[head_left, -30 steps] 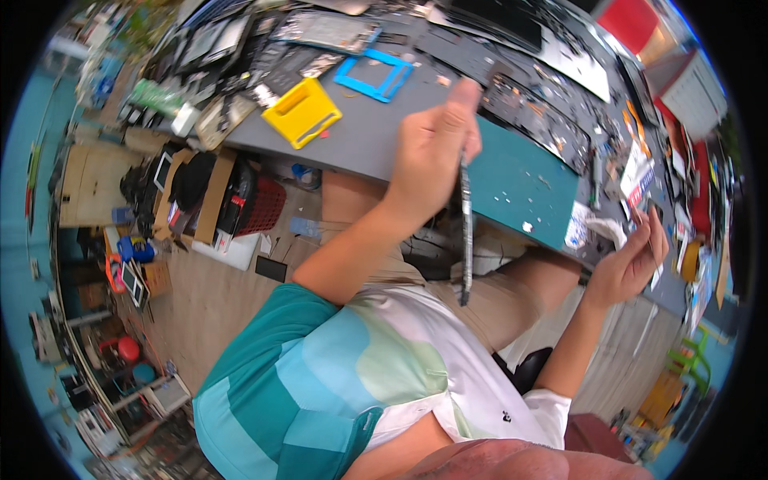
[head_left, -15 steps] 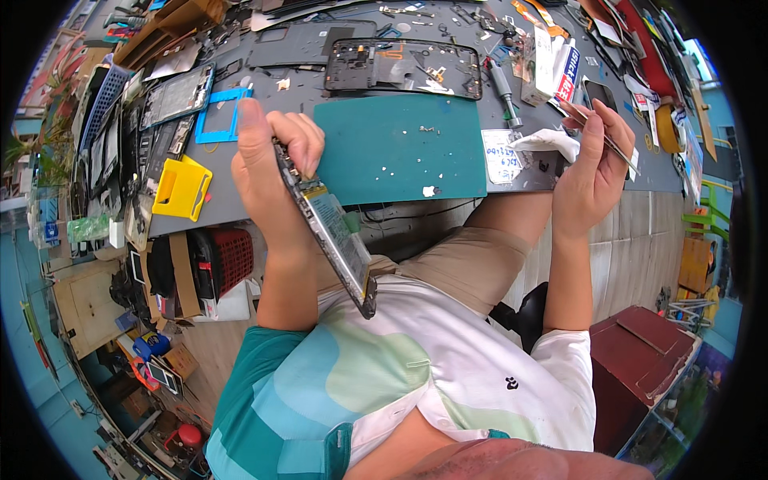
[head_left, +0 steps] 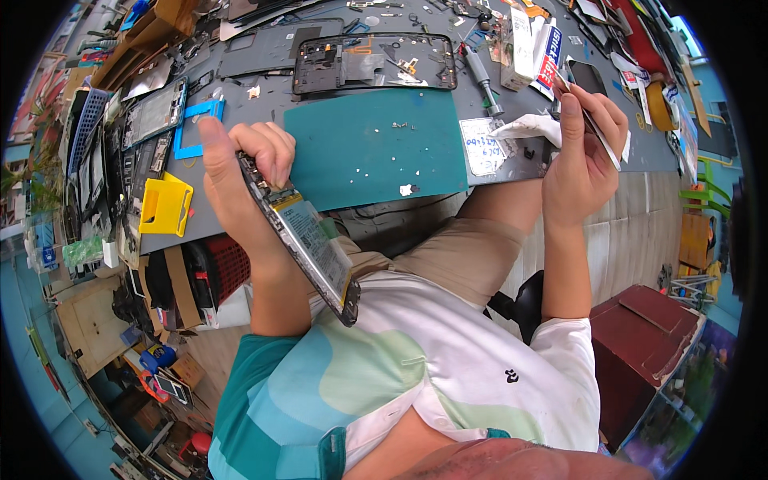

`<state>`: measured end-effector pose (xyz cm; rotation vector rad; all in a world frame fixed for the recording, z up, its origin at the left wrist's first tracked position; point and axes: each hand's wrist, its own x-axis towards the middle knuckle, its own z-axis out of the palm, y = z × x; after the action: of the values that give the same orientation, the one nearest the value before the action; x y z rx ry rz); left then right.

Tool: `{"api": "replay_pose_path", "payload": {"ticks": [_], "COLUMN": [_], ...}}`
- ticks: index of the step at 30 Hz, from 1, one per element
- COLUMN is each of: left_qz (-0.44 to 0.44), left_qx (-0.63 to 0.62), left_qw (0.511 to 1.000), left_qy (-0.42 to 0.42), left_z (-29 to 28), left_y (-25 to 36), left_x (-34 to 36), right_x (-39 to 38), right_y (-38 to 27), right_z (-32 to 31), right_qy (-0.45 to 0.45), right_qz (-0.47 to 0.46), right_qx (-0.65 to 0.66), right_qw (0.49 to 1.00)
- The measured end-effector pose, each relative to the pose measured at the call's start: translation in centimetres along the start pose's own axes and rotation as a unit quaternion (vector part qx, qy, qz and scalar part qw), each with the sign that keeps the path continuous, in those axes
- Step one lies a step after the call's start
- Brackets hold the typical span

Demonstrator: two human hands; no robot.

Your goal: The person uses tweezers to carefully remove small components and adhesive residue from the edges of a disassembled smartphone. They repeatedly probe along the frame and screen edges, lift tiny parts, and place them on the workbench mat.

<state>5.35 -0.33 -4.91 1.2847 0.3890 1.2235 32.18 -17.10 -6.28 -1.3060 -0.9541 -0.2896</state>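
Note:
My left hand (head_left: 236, 180) is closed around one end of an opened phone (head_left: 310, 236). The phone is tilted, its far end sloping down toward my shirt, and its battery and bare inner parts are showing. In my right hand (head_left: 582, 172), raised at the right of the desk, are thin metal tweezers (head_left: 602, 142) pinched between thumb and fingers. The tweezers are well apart from the phone. Between my hands lies a green work mat (head_left: 360, 152) with tiny screws and white scraps on it.
Behind the mat rests a dark phone frame (head_left: 376, 62). A grey screwdriver (head_left: 482, 80), a white box (head_left: 518, 52) and a crumpled tissue (head_left: 528, 128) are to its right. At left are a blue frame (head_left: 200, 128), a yellow holder (head_left: 166, 206) and stacked phone parts.
The phone in my left hand has tilted slightly, showing more of its battery face. The whole desk has shifted left and up in view. Both grips stay the same.

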Motion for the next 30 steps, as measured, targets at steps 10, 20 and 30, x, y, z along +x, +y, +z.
{"api": "replay_pose_path", "payload": {"ticks": [10, 20, 30], "left_qz": [0.003, 0.001, -0.016], "left_qx": [0.009, 0.003, 0.022], "left_qw": [1.0, 1.0, 1.0], "left_qy": [0.0, 0.001, 0.003], "left_z": [0.23, 0.1, 0.39], "left_y": [0.15, 0.02, 0.34], "left_x": [0.08, 0.08, -0.04], "right_x": [-0.08, -0.27, -0.25], "right_y": [-0.16, -0.19, -0.19], "right_z": [-0.28, 0.1, 0.07], "right_qy": [-0.035, -0.05, -0.067], "right_qz": [0.042, 0.031, 0.029], "right_qx": [0.028, 0.054, 0.068], "right_qw": [0.998, 0.997, 0.995]}}
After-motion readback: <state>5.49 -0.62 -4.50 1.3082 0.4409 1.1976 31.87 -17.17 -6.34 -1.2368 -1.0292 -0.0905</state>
